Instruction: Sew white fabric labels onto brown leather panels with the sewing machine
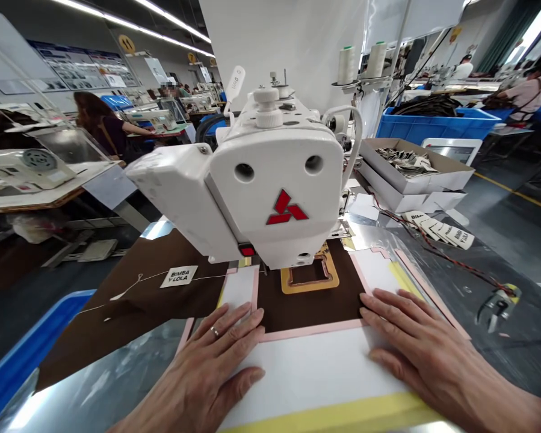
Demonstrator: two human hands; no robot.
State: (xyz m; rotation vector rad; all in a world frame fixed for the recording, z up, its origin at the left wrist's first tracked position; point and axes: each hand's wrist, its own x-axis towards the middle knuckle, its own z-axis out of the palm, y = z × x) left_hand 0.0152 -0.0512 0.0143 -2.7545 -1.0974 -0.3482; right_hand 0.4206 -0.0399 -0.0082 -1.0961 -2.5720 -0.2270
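My left hand (pixel 207 367) lies flat and open on the white template (pixel 315 373), a ring on one finger, its fingertips at the edge of the brown fabric (pixel 310 307). Flat on the right side of the same template rests my right hand (pixel 423 349), fingers spread. The template has a pink border and a yellow tape strip along its near edge. Brown fabric shows through its window under the white sewing machine head (pixel 270 180) with a red three-diamond logo. A tan rectangular frame (pixel 310 278) sits on the fabric under the needle area. A white "BIMBA Y LOLA" label (pixel 179 276) lies on the fabric at left.
A row of white labels (pixel 437 228) and open cardboard boxes of labels (pixel 414 165) sit at right. Thread snips (pixel 496 304) on a cord lie at far right. A blue bin edge (pixel 21 355) is at lower left. Thread cones (pixel 348 63) stand behind the machine. Other people work at distant tables.
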